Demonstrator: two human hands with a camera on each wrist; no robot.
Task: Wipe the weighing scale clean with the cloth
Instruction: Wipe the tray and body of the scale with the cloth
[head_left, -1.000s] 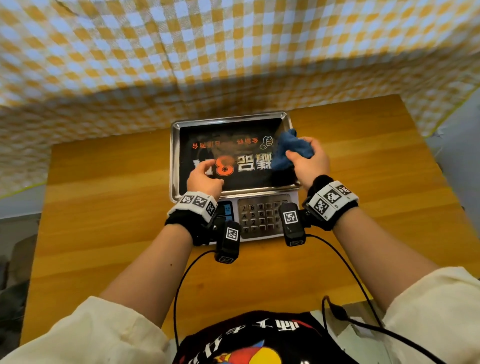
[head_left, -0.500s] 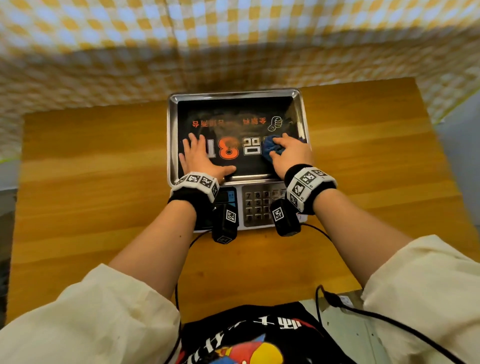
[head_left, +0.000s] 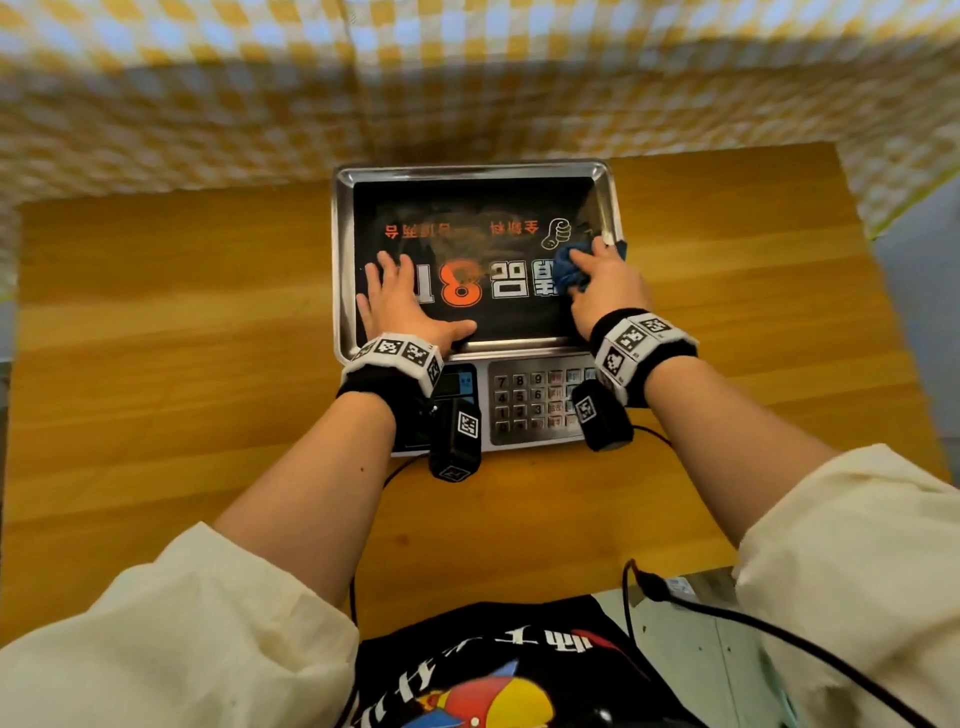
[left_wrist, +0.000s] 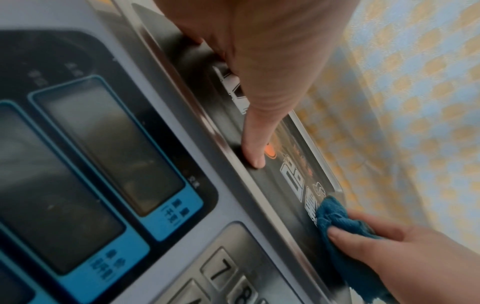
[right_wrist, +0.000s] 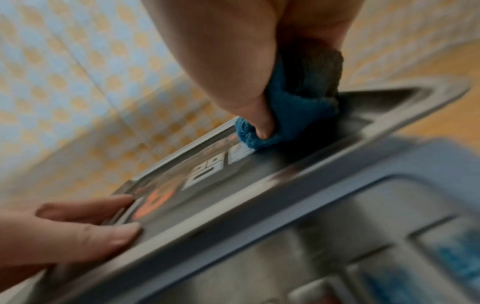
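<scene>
Scale (head_left: 540, 405) upper centre on tabletop (head_left: 156, 364), long axis left-right, keypad toward frame bottom. Right hand (head_left: 605, 291) grip pinches cloth (head_left: 569, 270); left hand (head_left: 402, 306) flat, fingers spread.

Looks like a staged shop-counter setup. A keypad price scale (head_left: 540, 405) sits on a wooden table (head_left: 156, 389), and just beyond the fingertips hangs a yellow-checked cloth backdrop (head_left: 208, 104).

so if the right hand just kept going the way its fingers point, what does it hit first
Probably the raised far-right rim of the scale's steel pan; the right hand and its blue cloth already sit near that corner. Depth is unclear.
</scene>
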